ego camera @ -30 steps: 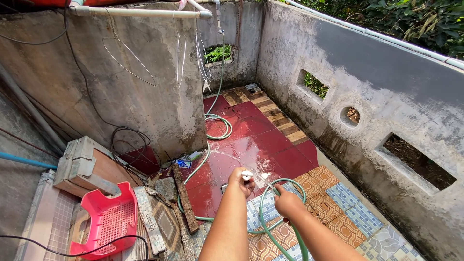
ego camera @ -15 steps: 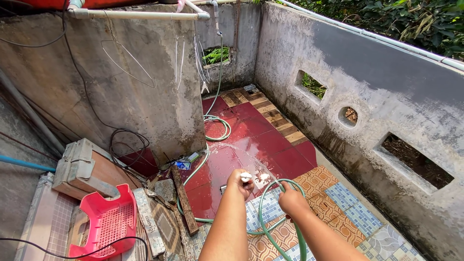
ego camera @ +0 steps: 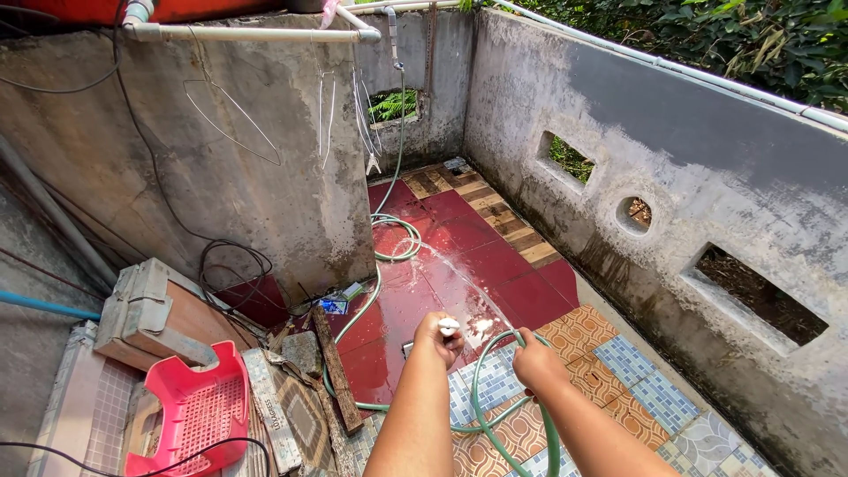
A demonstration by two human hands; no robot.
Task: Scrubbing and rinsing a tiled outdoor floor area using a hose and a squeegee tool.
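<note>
Head view, left hand [ego camera: 439, 336] clamped on white nozzle [ego camera: 450, 325] of green hose [ego camera: 478, 389], water spraying over red floor tiles [ego camera: 495, 265], right hand [ego camera: 535, 364] gripping the hose loop just beside the nozzle, pink stool [ego camera: 190, 411] well apart from it.

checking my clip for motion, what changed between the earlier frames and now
The water spray now reaches farther across the red tiles; earlier it only splashed close in front of the hands. The view has tipped slightly, so everything sits a little differently in frame. The left hand still grips the white nozzle, the right hand still holds the green hose, and the pink stool has not moved.
</note>
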